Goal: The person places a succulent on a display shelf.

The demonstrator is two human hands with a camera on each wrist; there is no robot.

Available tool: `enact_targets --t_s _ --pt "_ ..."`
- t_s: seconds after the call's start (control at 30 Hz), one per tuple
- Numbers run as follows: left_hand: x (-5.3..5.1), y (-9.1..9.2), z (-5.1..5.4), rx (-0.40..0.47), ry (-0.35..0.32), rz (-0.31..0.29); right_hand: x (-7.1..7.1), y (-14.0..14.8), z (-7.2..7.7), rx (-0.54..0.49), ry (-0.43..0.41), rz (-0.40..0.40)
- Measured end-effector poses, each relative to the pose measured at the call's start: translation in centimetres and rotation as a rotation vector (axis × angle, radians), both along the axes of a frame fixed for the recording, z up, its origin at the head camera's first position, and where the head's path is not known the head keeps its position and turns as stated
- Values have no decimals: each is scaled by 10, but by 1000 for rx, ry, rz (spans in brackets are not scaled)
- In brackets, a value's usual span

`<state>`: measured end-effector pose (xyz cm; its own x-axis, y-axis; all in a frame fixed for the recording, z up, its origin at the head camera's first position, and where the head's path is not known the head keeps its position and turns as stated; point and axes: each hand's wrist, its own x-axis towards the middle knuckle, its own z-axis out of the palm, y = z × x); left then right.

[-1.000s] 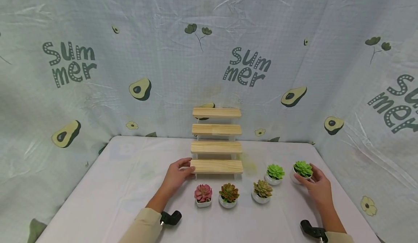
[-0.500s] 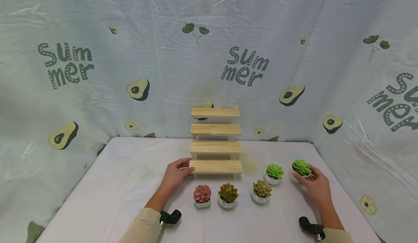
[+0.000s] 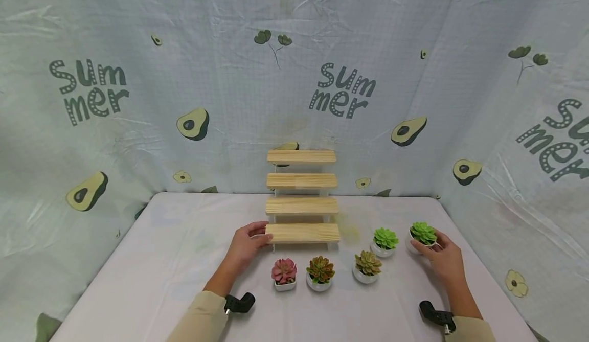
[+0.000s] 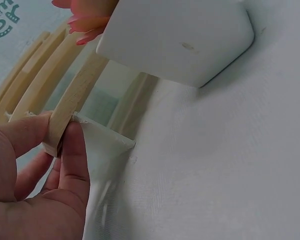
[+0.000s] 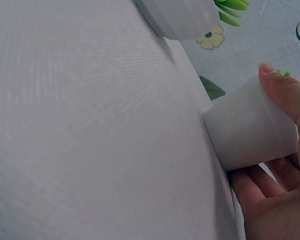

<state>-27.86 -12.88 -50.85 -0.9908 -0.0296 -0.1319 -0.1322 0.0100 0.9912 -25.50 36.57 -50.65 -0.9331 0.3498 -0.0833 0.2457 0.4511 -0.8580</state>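
A tiered wooden shelf [image 3: 302,233] with several pale slats stands at the back middle of the table. My left hand [image 3: 245,245] pinches the left end of its lowest slat; in the left wrist view the thumb is on one side of the slat [image 4: 75,95] and the fingers on the other. At the right, my right hand [image 3: 445,261] holds a bright green succulent in a white pot [image 5: 252,127], thumb near the rim and fingers at the far side. The pot appears to rest on the table.
A pink succulent [image 3: 284,273] in a square pot and a reddish-brown succulent [image 3: 320,271] stand before the shelf. Right of them are an olive succulent [image 3: 367,265] and another green succulent [image 3: 384,240]. A printed cloth [image 3: 230,86] hangs behind the white table [image 3: 184,250].
The head view has shifted slightly. Both hands keep their holds on the shelf slat and the potted succulent, with no other visible movement.
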Motion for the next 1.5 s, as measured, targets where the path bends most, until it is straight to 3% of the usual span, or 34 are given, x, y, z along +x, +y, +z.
enact_targets --t_s 0.4,0.73,1.1,1.5 --pt "6 -1 -2 -4 -30 -23 5 1 -4 -10 -6 -17" --pt "4 -1 -6 14 -34 -23 5 -2 -3 -32 -2 -27" --pt "4 -3 0 24 -27 -16 4 -8 1 -24 -8 -39" --pt "-1 -2 -3 82 -11 -25 4 -10 0 -65 24 -49"
